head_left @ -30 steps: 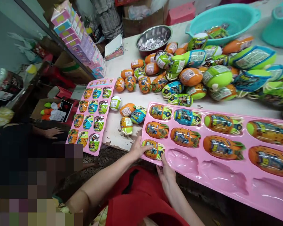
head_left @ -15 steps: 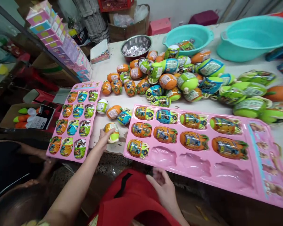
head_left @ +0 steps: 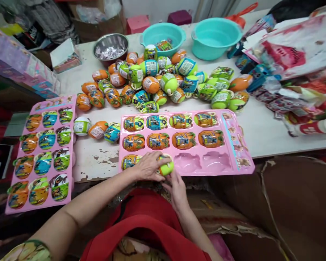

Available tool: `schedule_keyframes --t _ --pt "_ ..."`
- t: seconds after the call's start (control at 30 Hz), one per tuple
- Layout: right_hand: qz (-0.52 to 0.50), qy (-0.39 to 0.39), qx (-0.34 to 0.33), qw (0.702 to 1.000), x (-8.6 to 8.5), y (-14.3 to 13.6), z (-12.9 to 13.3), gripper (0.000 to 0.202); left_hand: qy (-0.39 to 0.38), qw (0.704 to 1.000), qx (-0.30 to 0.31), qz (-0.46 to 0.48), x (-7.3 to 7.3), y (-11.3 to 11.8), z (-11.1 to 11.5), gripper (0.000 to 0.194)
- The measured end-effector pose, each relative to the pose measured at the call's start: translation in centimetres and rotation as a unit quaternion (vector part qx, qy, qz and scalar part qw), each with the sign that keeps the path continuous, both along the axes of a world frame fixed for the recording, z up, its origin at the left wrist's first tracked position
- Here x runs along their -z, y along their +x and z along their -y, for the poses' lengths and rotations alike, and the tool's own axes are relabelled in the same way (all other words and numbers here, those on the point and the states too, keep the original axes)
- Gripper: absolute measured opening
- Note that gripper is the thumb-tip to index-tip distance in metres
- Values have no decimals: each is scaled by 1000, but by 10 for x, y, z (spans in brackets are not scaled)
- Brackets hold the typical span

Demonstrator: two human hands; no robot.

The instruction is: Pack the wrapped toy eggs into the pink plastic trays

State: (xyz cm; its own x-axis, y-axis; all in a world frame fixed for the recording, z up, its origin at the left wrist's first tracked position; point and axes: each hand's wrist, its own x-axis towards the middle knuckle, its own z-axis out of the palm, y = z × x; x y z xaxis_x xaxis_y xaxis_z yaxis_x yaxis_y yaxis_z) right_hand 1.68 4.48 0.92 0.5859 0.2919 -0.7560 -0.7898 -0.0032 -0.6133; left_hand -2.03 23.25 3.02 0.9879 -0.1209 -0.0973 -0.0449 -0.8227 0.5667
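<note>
Nearest in, the right hand [head_left: 179, 190] has its fingers at the near side of a green-and-orange egg [head_left: 167, 168], and whether they grip it, I can't tell. The left hand [head_left: 149, 166] has that egg firmly in its fingers, right over the pink tray's [head_left: 247, 169] front row! Beyond, loose eggs [head_left: 136, 76] crowd the tabletop [head_left: 266, 134], with turquoise basins [head_left: 217, 40] behind.

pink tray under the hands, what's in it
The pink tray shows nine egg-shaped toys, one partly covered by the left hand, and two bare hollows. That hand and the held toy hide the hollow beneath.
</note>
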Motion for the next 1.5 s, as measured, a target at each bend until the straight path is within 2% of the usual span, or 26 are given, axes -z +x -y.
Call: schedule_keyframes --t 0.07,0.13,0.2,0.27,0.4,0.47,0.53,0.6,0.67,0.7,0.77,0.87,1.0,1.13,1.23,1.3,1.37,1.43,1.5 --pt "-11 -95 81 992 17 2 10 62 62 998 -19 8 19 15 10 70" --pt "-38 -78 138 987 35 6 9 64 102 995 -4 24 35 23 19 67" --pt "-35 -24 163 986 50 13 1 64 130 991 17 33 43 25 25 61" --pt "-17 -21 185 982 57 18 -9 61 157 987 33 30 41 24 29 53" --pt "13 -74 201 977 60 18 -13 55 182 982 49 11 28 23 31 40" --pt "26 -84 198 976 64 18 -10 54 143 989 45 -5 27 25 22 38" --pt "16 -73 192 979 66 19 -9 54 58 998 33 -16 30 27 7 47" --pt "-11 -55 184 981 64 19 -9 54 -25 999 30 -21 34 29 -7 68" --pt "-33 -44 184 981 60 19 -11 53 -49 997 49 -25 38 31 -15 80" --pt "-39 -42 185 981 58 19 -12 53 -37 997 64 -22 40 32 -15 79" --pt "-41 -40 186 981 55 19 -13 53 11 996 89 3 42 33 -7 63" --pt "-32 -34 188 981 53 16 -15 49 94 990 80 65 43 32 16 42" --pt "0 -42 211 977 54 11 -19 46 177 980 59 73 47 33 40 39" --pt "8 -46 221 974 51 9 -21 47 172 982 57 58 53 35 40 39" --pt "-2 -39 213 976 43 10 -19 51 112 993 27 21 47 33 22 41" --pt "-27 -34 196 980 36 11 -20 53 31 999 -10 -17 39 30 5 50" --pt "-46 -36 172 983 29 12 -24 56 -28 998 -15 -53 29 27 -9 62" --pt "-41 -59 157 985 25 11 -31 60 -8 996 -3 -86 22 23 -9 65" --pt "-15 -95 160 982 25 9 -36 62 64 992 -11 -106 19 19 7 57"
